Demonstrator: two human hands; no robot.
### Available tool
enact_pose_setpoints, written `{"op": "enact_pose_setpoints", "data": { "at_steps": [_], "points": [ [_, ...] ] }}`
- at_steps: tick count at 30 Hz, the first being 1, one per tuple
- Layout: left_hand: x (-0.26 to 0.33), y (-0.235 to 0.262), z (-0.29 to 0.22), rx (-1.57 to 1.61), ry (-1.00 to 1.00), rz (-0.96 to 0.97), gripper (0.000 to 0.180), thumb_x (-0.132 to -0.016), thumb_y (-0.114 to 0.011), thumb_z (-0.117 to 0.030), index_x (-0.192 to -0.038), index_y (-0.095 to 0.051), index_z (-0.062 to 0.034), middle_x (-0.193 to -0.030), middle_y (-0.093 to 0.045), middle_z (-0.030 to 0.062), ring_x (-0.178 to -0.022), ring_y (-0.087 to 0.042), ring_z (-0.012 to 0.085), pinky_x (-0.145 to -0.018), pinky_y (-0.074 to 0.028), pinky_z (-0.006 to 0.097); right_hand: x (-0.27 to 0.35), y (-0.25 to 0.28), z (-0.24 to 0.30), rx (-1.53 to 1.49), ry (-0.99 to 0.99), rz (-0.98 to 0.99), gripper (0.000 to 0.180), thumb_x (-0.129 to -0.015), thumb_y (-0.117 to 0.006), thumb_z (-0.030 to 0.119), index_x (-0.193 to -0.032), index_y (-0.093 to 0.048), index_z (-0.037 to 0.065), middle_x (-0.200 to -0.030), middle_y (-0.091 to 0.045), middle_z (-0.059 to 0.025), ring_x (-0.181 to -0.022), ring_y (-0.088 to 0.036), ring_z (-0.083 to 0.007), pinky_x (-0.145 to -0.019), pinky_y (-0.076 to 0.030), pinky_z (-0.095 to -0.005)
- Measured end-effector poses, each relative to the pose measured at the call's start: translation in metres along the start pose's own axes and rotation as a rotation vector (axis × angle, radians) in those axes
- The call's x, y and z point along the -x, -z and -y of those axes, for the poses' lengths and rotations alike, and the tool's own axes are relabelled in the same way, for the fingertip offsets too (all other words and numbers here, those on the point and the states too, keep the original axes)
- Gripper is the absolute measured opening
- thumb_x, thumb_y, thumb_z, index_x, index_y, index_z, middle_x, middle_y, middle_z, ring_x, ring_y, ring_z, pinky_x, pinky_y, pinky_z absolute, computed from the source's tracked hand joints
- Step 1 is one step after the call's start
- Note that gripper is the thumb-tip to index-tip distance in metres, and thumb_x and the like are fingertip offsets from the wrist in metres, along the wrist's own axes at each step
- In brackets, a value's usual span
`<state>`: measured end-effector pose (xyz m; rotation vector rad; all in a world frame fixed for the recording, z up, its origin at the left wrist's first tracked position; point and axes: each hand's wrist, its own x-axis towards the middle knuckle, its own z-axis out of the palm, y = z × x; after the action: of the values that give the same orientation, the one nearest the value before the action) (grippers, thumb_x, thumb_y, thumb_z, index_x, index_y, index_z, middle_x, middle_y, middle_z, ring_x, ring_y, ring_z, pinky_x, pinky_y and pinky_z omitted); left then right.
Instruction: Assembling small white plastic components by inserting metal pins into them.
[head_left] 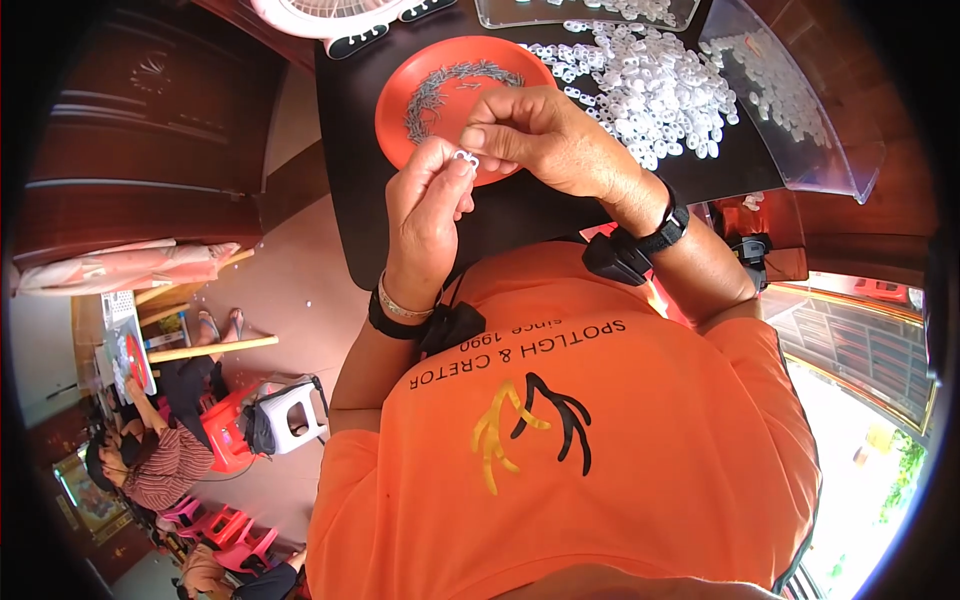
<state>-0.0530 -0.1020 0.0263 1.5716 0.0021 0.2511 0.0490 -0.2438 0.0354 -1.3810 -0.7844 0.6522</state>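
My left hand (pixel 425 215) pinches a small white plastic clip (pixel 466 158) between thumb and forefinger, its curved, looped end showing above the fingertips. Close against it, my right hand (pixel 555 140) has its thumb and forefinger pressed together. Whatever those fingers grip is hidden. Both hands are over the near rim of a round red plate (pixel 395 95). On the plate, many thin grey nail-like pins (pixel 428 100) lie in a curved band, with a few loose near the middle. A large heap of white plastic clips (pixel 660 90) spreads over the dark table to the right.
The dark table (pixel 350 150) holds a white fan (pixel 325 12) at the back left. A clear tray (pixel 590 12) of clips lies at the back, another clear bin (pixel 800 120) at right. Left, a person in a striped shirt (pixel 175 468) sits near stools (pixel 232 430).
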Motion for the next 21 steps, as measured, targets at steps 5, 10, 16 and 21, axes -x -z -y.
{"op": "enact_pose_setpoints", "data": {
  "at_steps": [5,10,16,21],
  "points": [
    [0.000,-0.001,0.004,-0.043,-0.029,0.010,0.019,-0.092,-0.045,-0.013,-0.075,-0.045,-0.0039,-0.062,-0.042,0.0003,-0.056,-0.037,0.0071,-0.054,-0.033,0.022,0.004,-0.004,-0.001,0.324,0.122,-0.081,0.014,-0.093,-0.058,0.012,-0.085,-0.060,0.000,-0.073,-0.058,0.0005,-0.069,-0.054,-0.0069,-0.063,-0.045,-0.0222],
    [0.002,-0.004,0.009,-0.035,-0.100,-0.005,0.020,-0.094,-0.044,-0.014,-0.076,-0.044,-0.0044,-0.062,-0.039,-0.0009,-0.055,-0.035,0.0061,-0.051,-0.032,0.022,0.009,-0.019,-0.006,0.411,0.234,-0.281,0.014,-0.085,-0.064,0.016,-0.077,-0.060,0.004,-0.065,-0.059,-0.0101,-0.059,-0.060,-0.0249,-0.055,-0.045,-0.0331],
    [0.005,0.002,0.010,-0.049,-0.012,0.015,0.019,-0.094,-0.047,-0.014,-0.078,-0.047,-0.0031,-0.063,-0.042,-0.0013,-0.056,-0.037,0.0056,-0.051,-0.032,0.022,0.010,0.001,-0.001,0.410,0.198,-0.116,0.018,-0.087,-0.065,0.023,-0.085,-0.066,0.005,-0.070,-0.063,-0.0097,-0.065,-0.061,-0.0193,-0.062,-0.047,-0.0306],
    [0.003,0.009,0.006,0.125,0.050,-0.059,0.015,-0.092,-0.047,-0.010,-0.080,-0.050,-0.0017,-0.061,-0.043,0.0000,-0.055,-0.038,0.0072,-0.054,-0.034,0.023,0.008,0.081,0.009,0.981,0.197,-0.415,0.018,-0.088,-0.061,0.020,-0.094,-0.067,0.004,-0.076,-0.068,-0.0075,-0.068,-0.065,-0.0154,-0.063,-0.050,-0.0281]
  ]
}}
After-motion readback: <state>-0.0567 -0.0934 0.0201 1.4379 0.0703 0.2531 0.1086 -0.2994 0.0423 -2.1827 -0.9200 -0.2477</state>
